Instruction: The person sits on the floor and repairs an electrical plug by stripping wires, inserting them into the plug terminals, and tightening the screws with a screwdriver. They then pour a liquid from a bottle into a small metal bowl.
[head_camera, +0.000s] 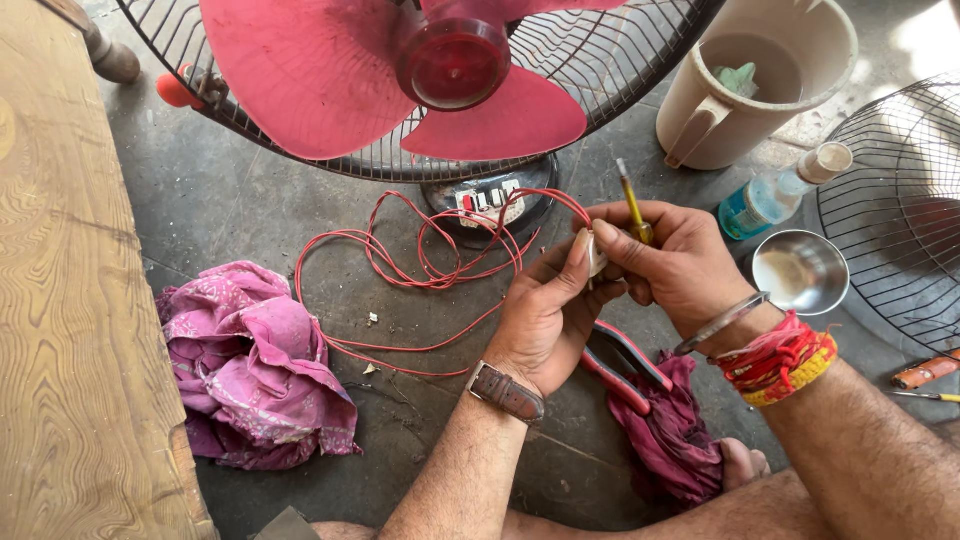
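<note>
Hands (600, 290) — yellow screwdriver (634, 212) tip-up, near-vertical

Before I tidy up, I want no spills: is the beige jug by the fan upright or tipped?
Upright: the beige jug stands on the floor, its open mouth facing up.

The grey concrete floor (250, 200) carries a fan base (490, 205) at upper centre, looped red wire (420, 270), a pink cloth (255, 365) at lower left, pliers (625, 365) on a dark red rag (670, 435), a beige jug (750, 85), a steel bowl (800, 272) and a small bottle (775, 195).
</note>
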